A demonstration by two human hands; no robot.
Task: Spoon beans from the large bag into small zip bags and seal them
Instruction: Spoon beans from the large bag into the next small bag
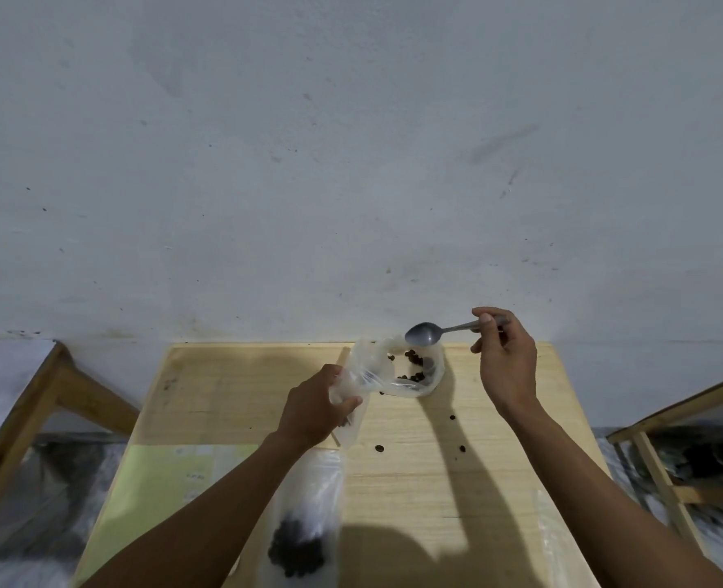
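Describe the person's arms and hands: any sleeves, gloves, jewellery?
Both forearms are bare right to the frame edge, with no sleeves in view. The left hand and right hand wear no gloves, and no watch, ring or bracelet is visible.

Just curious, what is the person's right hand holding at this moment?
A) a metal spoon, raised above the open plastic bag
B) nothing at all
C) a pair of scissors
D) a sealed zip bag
A: the right hand pinches the handle of a metal spoon, whose bowl hangs over the mouth of the open plastic bag that the left hand is holding.
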